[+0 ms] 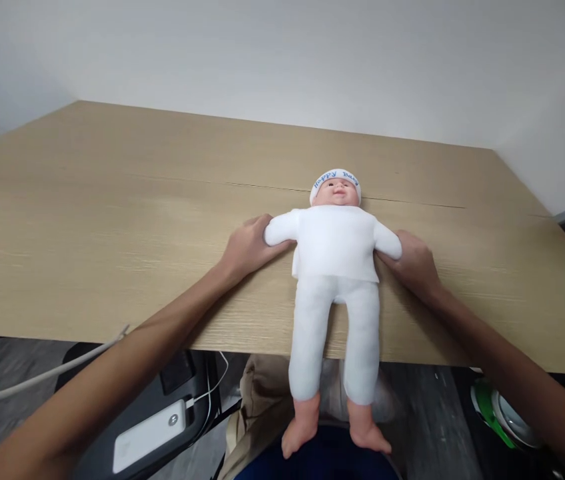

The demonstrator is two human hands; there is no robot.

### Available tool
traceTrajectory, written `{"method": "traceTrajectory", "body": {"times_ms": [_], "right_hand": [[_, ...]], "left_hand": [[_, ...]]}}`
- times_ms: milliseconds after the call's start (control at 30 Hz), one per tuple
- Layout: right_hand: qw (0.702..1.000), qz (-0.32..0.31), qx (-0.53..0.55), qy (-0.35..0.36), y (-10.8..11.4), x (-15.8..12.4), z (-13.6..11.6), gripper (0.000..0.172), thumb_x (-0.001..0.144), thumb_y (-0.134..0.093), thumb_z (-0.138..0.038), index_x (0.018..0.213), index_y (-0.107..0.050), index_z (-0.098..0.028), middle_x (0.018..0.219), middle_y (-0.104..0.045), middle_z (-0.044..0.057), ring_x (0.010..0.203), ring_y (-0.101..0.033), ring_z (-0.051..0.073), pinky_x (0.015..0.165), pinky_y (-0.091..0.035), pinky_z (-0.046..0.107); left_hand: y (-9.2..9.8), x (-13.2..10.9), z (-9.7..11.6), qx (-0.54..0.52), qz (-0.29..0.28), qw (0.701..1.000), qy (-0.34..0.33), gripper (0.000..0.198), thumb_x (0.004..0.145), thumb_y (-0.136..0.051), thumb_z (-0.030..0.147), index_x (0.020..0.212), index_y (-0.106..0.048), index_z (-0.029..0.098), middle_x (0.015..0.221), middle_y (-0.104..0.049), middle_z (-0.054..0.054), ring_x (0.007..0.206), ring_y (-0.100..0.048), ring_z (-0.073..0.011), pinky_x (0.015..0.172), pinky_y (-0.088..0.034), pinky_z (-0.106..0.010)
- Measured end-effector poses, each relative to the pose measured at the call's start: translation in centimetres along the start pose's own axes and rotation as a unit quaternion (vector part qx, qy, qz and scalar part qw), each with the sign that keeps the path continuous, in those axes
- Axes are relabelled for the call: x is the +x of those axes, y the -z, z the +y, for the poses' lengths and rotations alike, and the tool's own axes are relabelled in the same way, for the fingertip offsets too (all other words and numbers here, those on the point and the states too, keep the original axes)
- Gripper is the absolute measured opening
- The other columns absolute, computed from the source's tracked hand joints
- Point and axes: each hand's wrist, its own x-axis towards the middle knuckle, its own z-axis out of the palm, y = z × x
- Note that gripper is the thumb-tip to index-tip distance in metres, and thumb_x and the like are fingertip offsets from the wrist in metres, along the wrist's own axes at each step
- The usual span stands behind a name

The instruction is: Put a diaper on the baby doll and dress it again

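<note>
A baby doll point(337, 243) in a white top, white trousers and a white headband with blue lettering lies face up on the wooden table point(137, 233). Its bare feet hang past the table's front edge. My left hand point(252, 247) is closed around the end of the doll's sleeve on the left side. On the right side, my right hand point(415, 261) grips the other sleeve end. Both doll arms are spread outward, and its hands are hidden.
Below the table's front edge at the left, a white power bank point(149, 437) with a cable rests on a dark surface. A pale cord point(47, 377) crosses the lower left. A green and white round object point(505, 413) sits at the lower right. A wall point(282, 60) stands behind.
</note>
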Motion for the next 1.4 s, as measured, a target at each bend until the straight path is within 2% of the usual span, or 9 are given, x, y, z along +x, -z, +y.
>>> {"method": "traceTrajectory", "body": {"times_ms": [233, 367, 500, 633, 767, 867, 1033, 1200, 1400], "right_hand": [[0.999, 0.045, -0.015, -0.007, -3.8, 7.9, 2.3, 0.032, 0.098, -0.064, -0.051, 0.109, -0.070, -0.022, 0.110, -0.078, 0.017, 0.100, -0.070, 0.037, 0.081, -0.055, 0.044], [0.999, 0.037, -0.024, -0.011, -5.4, 12.0, 3.7, 0.030, 0.095, -0.066, -0.050, 0.105, -0.068, -0.021, 0.111, -0.078, 0.019, 0.103, -0.069, 0.039, 0.084, -0.056, 0.046], [0.999, 0.032, -0.031, -0.008, -6.6, 15.2, 5.1, 0.032, 0.095, -0.067, -0.052, 0.104, -0.066, -0.021, 0.112, -0.077, 0.020, 0.106, -0.069, 0.040, 0.087, -0.055, 0.047], [0.998, 0.047, -0.033, 0.007, -7.5, 17.3, 6.1, 0.038, 0.096, -0.066, -0.060, 0.100, -0.067, -0.022, 0.103, -0.077, 0.017, 0.099, -0.069, 0.037, 0.079, -0.053, 0.043], [0.998, 0.047, -0.037, 0.017, -8.0, 18.6, 6.6, 0.043, 0.098, -0.062, -0.064, 0.100, -0.069, -0.021, 0.102, -0.077, 0.016, 0.093, -0.070, 0.036, 0.074, -0.051, 0.042], [0.998, 0.045, -0.032, 0.024, -8.1, 19.0, 7.2, 0.047, 0.099, -0.061, -0.067, 0.103, -0.071, -0.021, 0.103, -0.078, 0.017, 0.096, -0.071, 0.038, 0.077, -0.052, 0.043], [0.995, -0.015, 0.018, 0.101, -6.8, 19.0, 9.6, 0.060, 0.097, -0.066, -0.074, 0.125, -0.073, -0.021, 0.120, -0.079, 0.015, 0.108, -0.072, 0.038, 0.091, -0.055, 0.046], [0.993, -0.031, 0.050, 0.098, -5.0, 18.7, 10.7, 0.077, 0.092, -0.066, -0.089, 0.129, -0.074, -0.022, 0.121, -0.079, 0.016, 0.109, -0.072, 0.038, 0.091, -0.056, 0.047], [0.993, -0.026, 0.067, 0.089, -5.2, 19.0, 10.3, 0.081, 0.088, -0.067, -0.093, 0.125, -0.073, -0.022, 0.118, -0.078, 0.016, 0.107, -0.071, 0.037, 0.094, -0.056, 0.049]], "left_hand": [[-2.2, 7.6, -1.5, 0.029, 0.045, 0.999, 0.002, 0.062, 0.093, -0.063, 0.079, 0.112, -0.068, 0.020, 0.114, -0.079, -0.016, 0.104, -0.072, -0.0369, 0.077, -0.046, -0.039], [-2.8, 11.6, -2.3, 0.057, 0.051, 0.997, 0.013, 0.063, 0.092, -0.067, 0.079, 0.112, -0.069, 0.019, 0.112, -0.078, -0.017, 0.105, -0.071, -0.0379, 0.078, -0.046, -0.039], [-3.5, 14.7, -3.5, 0.084, 0.069, 0.994, -0.010, 0.069, 0.093, -0.065, 0.084, 0.111, -0.072, 0.019, 0.109, -0.077, -0.016, 0.104, -0.068, -0.0373, 0.083, -0.046, -0.041], [-4.3, 17.0, -4.8, 0.088, 0.088, 0.992, -0.025, 0.077, 0.093, -0.059, 0.093, 0.110, -0.076, 0.020, 0.105, -0.075, -0.015, 0.103, -0.066, -0.0363, 0.085, -0.045, -0.042], [-4.7, 18.1, -5.5, 0.084, 0.099, 0.991, -0.030, 0.086, 0.092, -0.054, 0.098, 0.117, -0.076, 0.019, 0.107, -0.074, -0.016, 0.105, -0.065, -0.0372, 0.090, -0.046, -0.045], [-4.6, 18.3, -5.8, 0.070, 0.104, 0.992, -0.030, 0.092, 0.090, -0.054, 0.101, 0.126, -0.074, 0.019, 0.116, -0.076, -0.017, 0.111, -0.065, -0.0388, 0.096, -0.048, -0.047], [-3.5, 18.4, -7.3, 0.018, 0.043, 0.996, -0.071, 0.103, 0.084, -0.054, 0.106, 0.136, -0.069, 0.019, 0.128, -0.076, -0.018, 0.117, -0.065, -0.0388, 0.107, -0.049, -0.050], [-2.2, 18.3, -9.3, -0.033, 0.008, 0.995, -0.094, 0.096, 0.083, -0.064, 0.101, 0.136, -0.071, 0.021, 0.135, -0.076, -0.017, 0.125, -0.065, -0.0387, 0.116, -0.048, -0.052], [-2.7, 18.6, -10.1, -0.054, 0.013, 0.994, -0.093, 0.094, 0.082, -0.068, 0.099, 0.136, -0.073, 0.021, 0.136, -0.076, -0.017, 0.127, -0.065, -0.0386, 0.118, -0.047, -0.053]]}}
